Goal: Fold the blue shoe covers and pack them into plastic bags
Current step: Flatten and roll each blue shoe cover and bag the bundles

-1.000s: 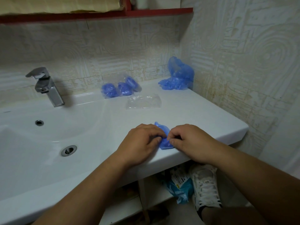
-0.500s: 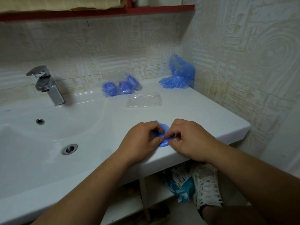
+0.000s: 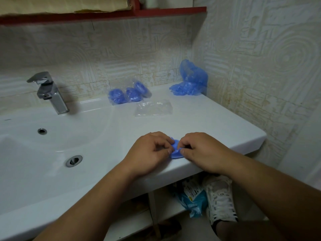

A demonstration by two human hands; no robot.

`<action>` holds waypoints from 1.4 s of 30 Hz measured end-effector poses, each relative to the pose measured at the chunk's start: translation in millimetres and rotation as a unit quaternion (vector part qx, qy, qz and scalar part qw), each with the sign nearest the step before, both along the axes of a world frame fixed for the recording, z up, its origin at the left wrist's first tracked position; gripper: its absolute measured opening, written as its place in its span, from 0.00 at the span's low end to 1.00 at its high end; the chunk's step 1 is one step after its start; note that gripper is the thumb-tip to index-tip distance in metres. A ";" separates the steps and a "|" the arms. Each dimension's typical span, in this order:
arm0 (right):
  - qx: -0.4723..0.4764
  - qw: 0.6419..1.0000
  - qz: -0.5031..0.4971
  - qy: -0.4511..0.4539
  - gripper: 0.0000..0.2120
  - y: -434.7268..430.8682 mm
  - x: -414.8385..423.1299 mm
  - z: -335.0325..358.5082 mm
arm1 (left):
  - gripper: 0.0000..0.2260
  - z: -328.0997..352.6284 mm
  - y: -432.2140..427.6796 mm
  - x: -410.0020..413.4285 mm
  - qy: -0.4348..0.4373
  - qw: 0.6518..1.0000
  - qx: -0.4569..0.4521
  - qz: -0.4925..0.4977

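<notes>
Blue plastic film, gathered into a small wad, is the shoe cover (image 3: 175,151) I am working just below the centre of the frame, pressed against the white counter (image 3: 217,129) near its front edge. My left hand (image 3: 147,152) pinches its left side with curled fingers and thumb. My right hand (image 3: 205,152) pinches the right side the same way, knuckles up, the fingertips of both nearly meeting over the wad and both forearms reaching in from the bottom of the frame. I judge the low pose to be deliberate: the film looks slippery and likely to spring open, so the hard surface flattens each fold while the two pinches stop it unrolling. The fold looks nearly finished, though I cannot tell how many layers it has, as the fingers hide most of it. Above the hands, at mid-frame, lie the clear empty plastic bags (image 3: 153,107), within easy reach for the packing step. Just above them in the frame, against the tiled wall, sit the filled bags (image 3: 128,94) holding blue bundles, apparently set apart so done work is not mixed with the rest. The loose heap of unfolded covers (image 3: 191,80) waits in the corner, upper right of centre. The tap (image 3: 48,93) and basin (image 3: 34,153) fill the left of the frame, well apart from the work.
</notes>
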State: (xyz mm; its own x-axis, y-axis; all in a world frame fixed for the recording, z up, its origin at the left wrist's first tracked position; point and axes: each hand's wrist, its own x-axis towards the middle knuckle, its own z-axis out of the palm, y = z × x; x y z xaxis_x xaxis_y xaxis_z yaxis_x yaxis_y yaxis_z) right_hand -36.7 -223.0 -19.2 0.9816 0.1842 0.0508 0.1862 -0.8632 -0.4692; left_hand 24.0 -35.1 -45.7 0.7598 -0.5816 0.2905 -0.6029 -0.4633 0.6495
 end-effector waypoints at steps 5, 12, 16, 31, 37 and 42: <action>0.047 0.996 -0.064 -0.046 0.05 3.5 7.3 -6.1 | 0.10 3.5 -2.0 -1.6 0.040 0.999 -0.030 0.022; 0.025 0.993 -0.070 -0.094 0.02 9.0 9.8 -11.6 | 0.07 0.6 -7.3 1.6 -0.019 0.997 0.006 0.072; 0.000 0.998 -0.007 -0.061 0.07 0.2 5.1 -4.1 | 0.05 0.2 -7.2 -0.5 -0.060 0.995 0.043 0.065; 0.017 1.000 -0.007 -0.011 0.05 8.1 -1.8 0.3 | 0.05 0.6 -3.5 -33.3 0.006 0.989 -0.044 0.139; 0.069 0.992 -0.086 -0.064 0.05 16.1 6.6 -10.0 | 0.07 -1.2 -12.0 -33.8 -0.032 0.976 0.007 0.216; 0.038 0.995 -0.039 -0.087 0.02 15.3 6.2 -8.4 | 0.05 -2.2 -7.2 -36.3 -0.064 0.975 0.058 0.205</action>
